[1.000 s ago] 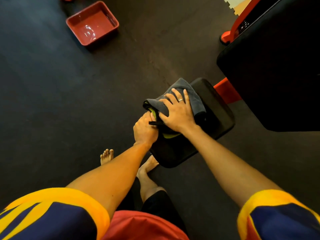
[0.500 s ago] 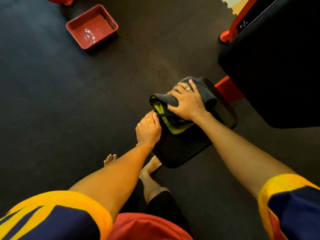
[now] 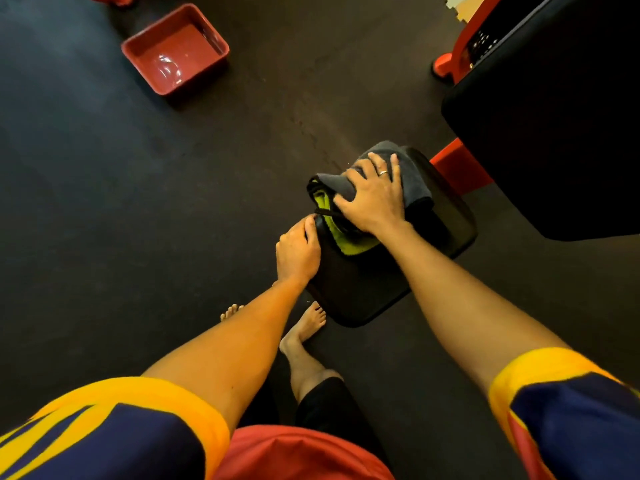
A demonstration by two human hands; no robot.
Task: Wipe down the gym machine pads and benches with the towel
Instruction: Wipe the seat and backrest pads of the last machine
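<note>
A small black seat pad (image 3: pixel 360 289) juts out from a red machine frame (image 3: pixel 460 168). On its far half lies a folded towel (image 3: pixel 415 181), grey outside with a lime green inner layer showing at its near edge. My right hand (image 3: pixel 374 199) lies flat on the towel, fingers spread, a ring on one finger. My left hand (image 3: pixel 298 251) grips the pad's left edge, thumb on top, close to the towel's corner.
A large black back pad (image 3: pixel 554 133) rises at the right on the red frame. A red square basin (image 3: pixel 173 50) holding clear water sits on the dark rubber floor at the upper left. My bare feet (image 3: pixel 308 327) stand just below the seat pad.
My right hand has pushed the towel from the pad's middle toward its far end. My left hand slid slightly along the pad's left edge and kept its hold.
</note>
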